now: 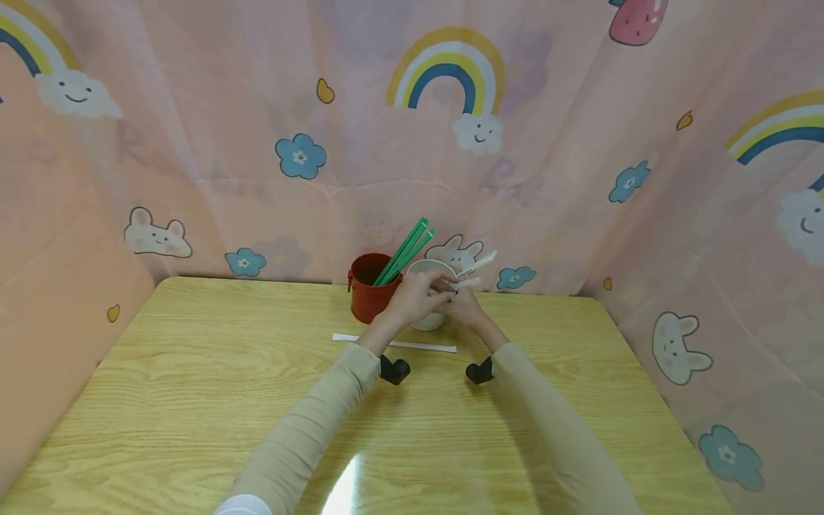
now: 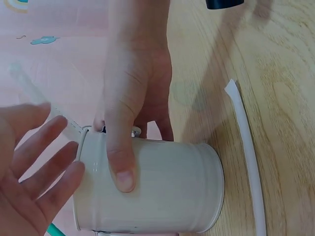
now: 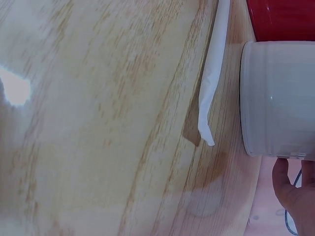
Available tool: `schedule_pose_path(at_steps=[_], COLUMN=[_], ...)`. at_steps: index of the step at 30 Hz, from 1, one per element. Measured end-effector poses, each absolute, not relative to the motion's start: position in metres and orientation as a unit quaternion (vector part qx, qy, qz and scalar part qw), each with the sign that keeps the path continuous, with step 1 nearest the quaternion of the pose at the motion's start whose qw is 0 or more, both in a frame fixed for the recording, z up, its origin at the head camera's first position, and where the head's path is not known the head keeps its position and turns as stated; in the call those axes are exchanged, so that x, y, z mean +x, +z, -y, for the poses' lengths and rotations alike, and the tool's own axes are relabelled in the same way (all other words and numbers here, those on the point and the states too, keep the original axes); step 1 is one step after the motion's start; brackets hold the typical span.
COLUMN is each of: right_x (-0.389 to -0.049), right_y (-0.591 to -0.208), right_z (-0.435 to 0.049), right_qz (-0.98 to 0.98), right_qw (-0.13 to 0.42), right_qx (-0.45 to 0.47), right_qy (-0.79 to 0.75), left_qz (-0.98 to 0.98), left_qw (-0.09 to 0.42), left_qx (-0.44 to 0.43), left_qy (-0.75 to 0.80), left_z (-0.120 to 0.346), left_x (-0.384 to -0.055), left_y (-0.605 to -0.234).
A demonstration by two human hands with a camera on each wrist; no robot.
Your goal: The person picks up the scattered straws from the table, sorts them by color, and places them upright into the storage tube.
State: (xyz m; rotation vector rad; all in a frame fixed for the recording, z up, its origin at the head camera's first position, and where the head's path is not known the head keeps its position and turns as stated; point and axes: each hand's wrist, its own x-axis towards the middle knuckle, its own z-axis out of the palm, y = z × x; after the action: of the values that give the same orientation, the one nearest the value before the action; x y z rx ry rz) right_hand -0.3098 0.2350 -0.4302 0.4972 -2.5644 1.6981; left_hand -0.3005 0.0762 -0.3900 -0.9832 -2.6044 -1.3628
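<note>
A white metal pail (image 1: 426, 320) stands upright at the back of the table. My right hand (image 1: 465, 307) grips its side; in the left wrist view the right thumb lies across the wall of the pail (image 2: 170, 187). My left hand (image 1: 418, 295) is over the rim, and its loosely spread fingers (image 2: 56, 164) are close to the pail's mouth. White paper-wrapped straws (image 1: 479, 263) lean out of the pail to the right. Right against its left side stands a red pail (image 1: 370, 303) with several long green-wrapped sticks (image 1: 405, 254).
One long white paper-wrapped straw (image 1: 421, 346) lies on the wooden table (image 1: 244, 357) in front of both pails, partly behind the left forearm. A pink patterned curtain (image 1: 212, 143) hangs right behind the table and along its sides.
</note>
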Motion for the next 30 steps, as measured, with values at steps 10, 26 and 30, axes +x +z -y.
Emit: schedule_pose_path(at_steps=[10,26,30], right_x=[-0.311,-0.309,-0.311], right_y=[-0.437,-0.431,-0.432], right_z=[-0.237,-0.233,-0.233], right_qz=[0.824,0.804,0.806], right_qw=[0.009,0.024,0.023], right_qx=[0.154,0.193,0.191], right_qy=[0.546,0.561,0.560], left_qz=[0.802,0.844,0.867], left_qw=[0.008,-0.086,-0.110], left_qx=[-0.347,-0.330,-0.316], left_qy=[-0.486,-0.415,-0.370], left_z=[-0.061,-0.024,-0.014], left_x=[-0.290,-0.282,-0.280], left_y=[-0.408,-0.444,-0.450])
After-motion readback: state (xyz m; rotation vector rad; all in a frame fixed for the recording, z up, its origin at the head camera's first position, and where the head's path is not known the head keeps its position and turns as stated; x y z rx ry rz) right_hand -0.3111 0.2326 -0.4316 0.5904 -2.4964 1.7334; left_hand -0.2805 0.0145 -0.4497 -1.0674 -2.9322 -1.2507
